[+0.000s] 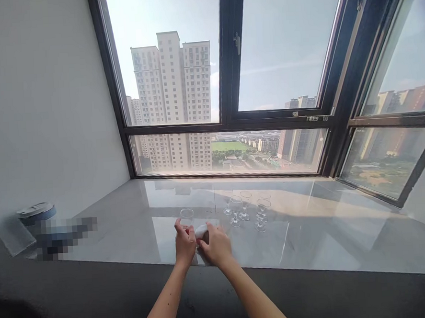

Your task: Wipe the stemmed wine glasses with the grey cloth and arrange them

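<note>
The left hand grips a small glass with closed fingers while the right hand presses a white cloth on it, apparently wiping; the next move needs a steady hold.

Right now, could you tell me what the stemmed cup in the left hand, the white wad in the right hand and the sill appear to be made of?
Stemmed cup: clear glass, see-through. White wad: probably soft cloth or tissue, matte; too small to tell which. Sill: polished grey stone or tile, glossy, mirroring the window frame.
</note>
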`<state>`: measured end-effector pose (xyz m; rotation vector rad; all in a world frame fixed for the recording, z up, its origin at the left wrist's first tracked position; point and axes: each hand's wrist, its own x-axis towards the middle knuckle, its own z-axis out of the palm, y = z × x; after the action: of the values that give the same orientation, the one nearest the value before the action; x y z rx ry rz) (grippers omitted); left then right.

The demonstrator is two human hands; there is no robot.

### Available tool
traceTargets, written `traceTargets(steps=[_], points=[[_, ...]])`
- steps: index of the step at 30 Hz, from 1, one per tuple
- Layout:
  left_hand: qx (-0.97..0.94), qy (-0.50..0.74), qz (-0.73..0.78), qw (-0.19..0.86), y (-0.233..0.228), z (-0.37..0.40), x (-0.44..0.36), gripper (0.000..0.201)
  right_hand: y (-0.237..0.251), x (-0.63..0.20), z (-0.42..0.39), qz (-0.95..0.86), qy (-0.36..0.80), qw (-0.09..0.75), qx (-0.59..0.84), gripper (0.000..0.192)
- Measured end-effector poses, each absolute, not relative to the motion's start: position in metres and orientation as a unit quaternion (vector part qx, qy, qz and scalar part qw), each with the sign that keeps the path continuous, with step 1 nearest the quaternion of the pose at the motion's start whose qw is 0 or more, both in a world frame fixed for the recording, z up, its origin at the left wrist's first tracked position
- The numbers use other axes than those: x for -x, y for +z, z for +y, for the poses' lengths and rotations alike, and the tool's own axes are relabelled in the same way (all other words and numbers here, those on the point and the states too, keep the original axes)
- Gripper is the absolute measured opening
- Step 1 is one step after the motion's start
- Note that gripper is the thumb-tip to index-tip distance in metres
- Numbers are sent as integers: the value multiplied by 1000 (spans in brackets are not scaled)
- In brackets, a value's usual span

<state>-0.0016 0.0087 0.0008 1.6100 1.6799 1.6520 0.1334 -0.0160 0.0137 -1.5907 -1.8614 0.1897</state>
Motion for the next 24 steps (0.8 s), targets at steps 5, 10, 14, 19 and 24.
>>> traceTargets(steps=[5, 10, 14, 19, 24], points=[[-573, 554, 585, 147, 2, 8, 2, 49, 8, -130, -17, -685, 83, 346, 636, 56], [-576, 541, 594, 153, 3, 8, 2, 45, 7, -146, -14, -620, 147, 493, 593, 47], [-584, 522, 589, 197, 5, 5, 1, 41, 19, -152, -8, -547, 188, 590, 563, 38], [-632, 492, 550, 236, 10, -3, -3, 38, 67, -148, 4, -521, 170, 653, 522, 36], [-647, 485, 545, 221, 14, -8, -6, 34, 95, -126, 11, -615, 200, 612, 454, 54]])
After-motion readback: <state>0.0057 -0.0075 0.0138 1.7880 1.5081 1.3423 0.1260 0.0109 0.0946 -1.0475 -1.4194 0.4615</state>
